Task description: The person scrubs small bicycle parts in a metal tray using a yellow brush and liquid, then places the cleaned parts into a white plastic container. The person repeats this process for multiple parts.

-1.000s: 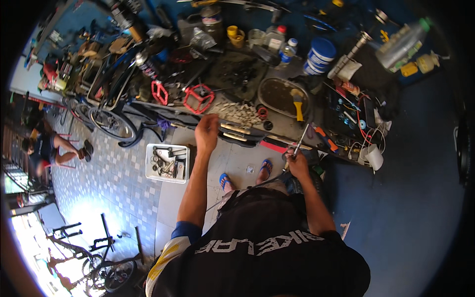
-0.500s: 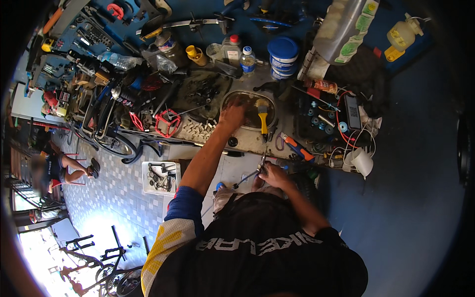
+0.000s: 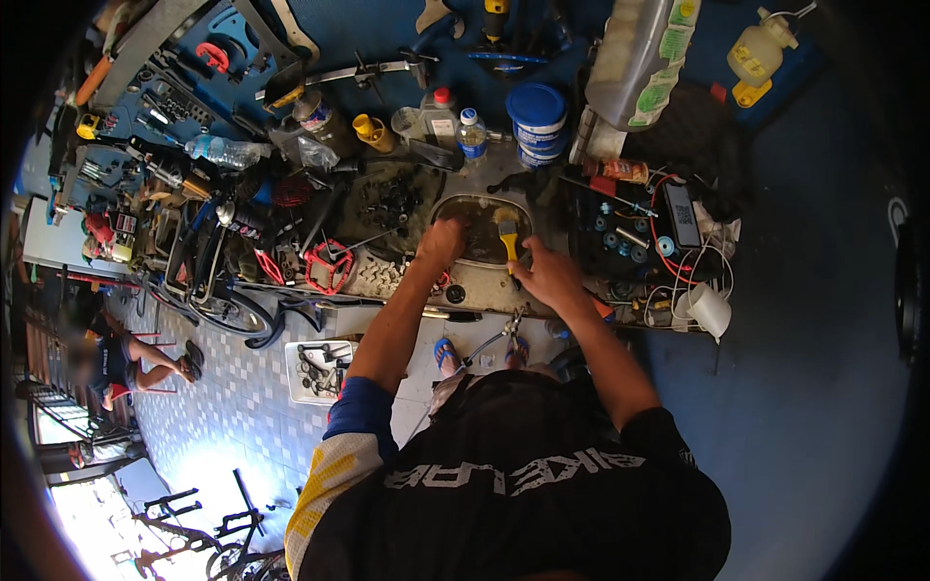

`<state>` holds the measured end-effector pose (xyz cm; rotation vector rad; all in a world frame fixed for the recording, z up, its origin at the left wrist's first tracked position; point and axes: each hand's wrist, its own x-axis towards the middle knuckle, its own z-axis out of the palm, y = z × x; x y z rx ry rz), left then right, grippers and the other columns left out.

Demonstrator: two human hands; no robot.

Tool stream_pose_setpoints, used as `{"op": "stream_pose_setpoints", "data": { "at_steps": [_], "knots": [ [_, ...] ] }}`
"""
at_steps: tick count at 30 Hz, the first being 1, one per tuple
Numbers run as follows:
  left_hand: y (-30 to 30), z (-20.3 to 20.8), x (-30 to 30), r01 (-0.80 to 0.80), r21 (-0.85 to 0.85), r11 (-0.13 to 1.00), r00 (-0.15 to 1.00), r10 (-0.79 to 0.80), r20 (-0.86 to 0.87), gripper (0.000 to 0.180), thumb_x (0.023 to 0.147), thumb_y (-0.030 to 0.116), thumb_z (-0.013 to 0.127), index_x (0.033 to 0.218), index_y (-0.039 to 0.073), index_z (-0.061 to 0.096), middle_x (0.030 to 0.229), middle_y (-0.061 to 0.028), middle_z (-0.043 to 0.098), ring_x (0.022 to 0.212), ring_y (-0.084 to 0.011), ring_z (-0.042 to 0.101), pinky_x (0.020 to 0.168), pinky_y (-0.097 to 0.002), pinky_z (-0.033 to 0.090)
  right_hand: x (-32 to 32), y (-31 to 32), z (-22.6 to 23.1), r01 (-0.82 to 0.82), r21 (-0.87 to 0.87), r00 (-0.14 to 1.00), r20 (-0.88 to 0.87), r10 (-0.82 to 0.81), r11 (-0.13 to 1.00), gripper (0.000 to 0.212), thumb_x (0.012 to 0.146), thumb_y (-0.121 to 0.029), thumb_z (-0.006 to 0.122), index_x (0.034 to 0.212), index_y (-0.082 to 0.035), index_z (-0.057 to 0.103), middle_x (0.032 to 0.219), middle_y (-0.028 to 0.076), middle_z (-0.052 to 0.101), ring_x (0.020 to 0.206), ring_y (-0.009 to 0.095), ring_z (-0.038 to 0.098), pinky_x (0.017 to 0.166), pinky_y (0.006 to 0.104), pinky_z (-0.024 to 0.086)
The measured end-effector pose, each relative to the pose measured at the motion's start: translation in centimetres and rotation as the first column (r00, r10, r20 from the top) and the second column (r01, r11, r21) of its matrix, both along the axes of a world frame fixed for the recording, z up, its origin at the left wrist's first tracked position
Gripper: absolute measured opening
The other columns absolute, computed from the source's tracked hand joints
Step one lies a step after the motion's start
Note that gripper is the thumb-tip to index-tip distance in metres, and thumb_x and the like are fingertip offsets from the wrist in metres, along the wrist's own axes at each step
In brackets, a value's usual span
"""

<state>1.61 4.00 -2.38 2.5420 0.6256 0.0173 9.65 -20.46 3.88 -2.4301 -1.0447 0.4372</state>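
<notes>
An oval metal basin [image 3: 528, 218] of murky brown liquid is set at the bench's front. My left hand [image 3: 444, 244] is at its left rim, with the fingertips hidden by the hand itself. A paintbrush [image 3: 510, 242] with a yellow handle and pale bristles leans in the basin, its handle over the near rim. Beside that handle is my right hand [image 3: 550, 275], thumb and forefinger apart, the thumb close to the handle's end. Below the bench edge, a metal clamp-like part on a thin rod [image 3: 513, 325] stands over the floor near my feet.
Red pedals [image 3: 329, 266] and pale small pieces [image 3: 386, 276] lie left of the basin. Behind are bottles [image 3: 472, 136] and a blue-lidded tub [image 3: 537, 121]. A parts tray [image 3: 601, 218] is at right. A white bin [image 3: 320, 372] of parts sits on the floor; a person [image 3: 126, 353] sits far left.
My right hand has left the metal part below the bench and moved up to the brush handle. My left hand has shifted slightly left and down, toward the basin's near-left rim.
</notes>
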Motion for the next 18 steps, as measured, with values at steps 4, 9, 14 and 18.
{"op": "stream_pose_setpoints", "data": {
  "at_steps": [4,9,14,18],
  "knots": [
    [0.7,-0.1,-0.8,-0.023,-0.212,0.977,0.975,0.068,0.209,0.023,0.090,0.008,0.067,0.112,0.003,0.072,0.095,-0.0197,0.074,0.085,-0.0315,0.074,0.075,-0.0394,0.060,-0.8,2.1,-0.8,-0.024,-0.198,0.999,-0.046,0.015,0.980,0.070,0.087,-0.039,0.072,0.136,-0.002,0.038,0.086,0.026,0.071,0.085,0.042,0.071,0.075,0.0525,0.056],
    [1.1,-0.4,-1.8,-0.060,-0.740,0.670,0.922,0.321,0.216,0.017,0.091,0.002,0.068,0.105,-0.006,0.069,0.084,-0.0096,0.073,0.074,-0.0140,0.071,0.062,-0.0290,0.059,-0.8,1.9,-0.4,0.048,-0.105,0.999,0.029,-0.045,0.993,0.055,0.087,-0.030,0.070,0.130,-0.003,0.051,0.093,0.022,0.072,0.087,0.041,0.071,0.078,0.0522,0.056],
    [0.8,1.3,-2.2,-0.101,-0.786,0.610,0.914,0.368,0.168,0.016,0.091,0.002,0.067,0.105,-0.006,0.067,0.082,-0.0092,0.070,0.072,-0.0158,0.071,0.062,-0.0297,0.060,-0.1,2.3,2.3,0.076,0.132,0.974,0.201,-0.101,0.988,0.034,0.090,-0.029,0.068,0.114,-0.005,0.069,0.107,0.019,0.070,0.091,0.038,0.070,0.078,0.0499,0.056],
    [0.3,2.1,-2.2,-0.115,-0.826,0.551,0.905,0.401,0.141,0.017,0.091,0.002,0.063,0.106,-0.005,0.067,0.082,-0.0086,0.067,0.071,-0.0169,0.070,0.064,-0.0300,0.062,0.4,3.2,3.9,0.076,0.185,0.988,0.122,-0.099,0.980,0.033,0.089,-0.028,0.070,0.112,-0.005,0.071,0.106,0.017,0.069,0.091,0.037,0.070,0.078,0.0477,0.056]
  ]
}}
